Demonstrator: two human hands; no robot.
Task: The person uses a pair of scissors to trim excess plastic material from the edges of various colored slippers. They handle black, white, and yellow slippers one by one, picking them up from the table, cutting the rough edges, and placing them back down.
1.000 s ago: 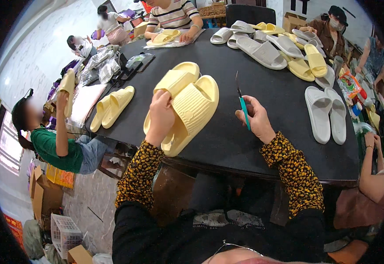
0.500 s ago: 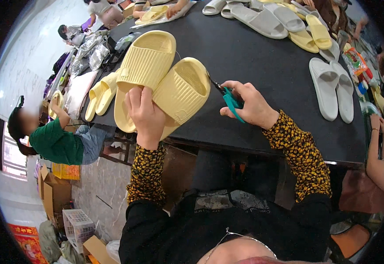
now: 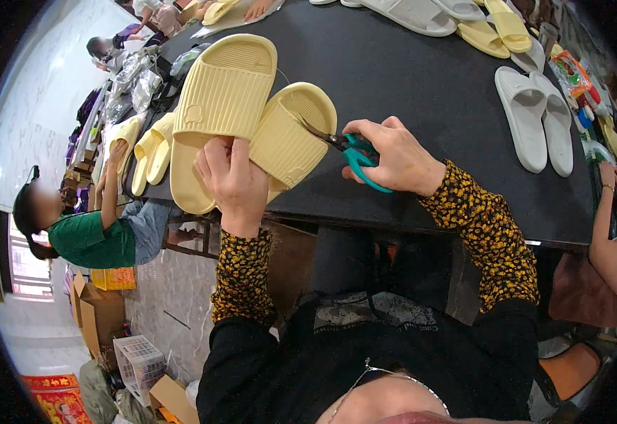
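Observation:
My left hand is closed around a pair of yellow slide slippers, raised over the near side of the black table. The left slipper overlaps the right slipper; both have ribbed straps, and their lower parts are partly behind my fingers. A thin loop shows between their upper ends. My right hand grips teal-handled scissors. Their dark blades reach over the strap edge of the right slipper; whether they touch it I cannot tell.
On the black table stand a pair of grey slides at right and a heap of grey and yellow slides at the far side. Another yellow pair lies at left, near a person in a green shirt.
The scissors have moved left, from beside the right slipper's outer edge to over its strap opening. The slippers have tilted and shifted slightly in my left hand.

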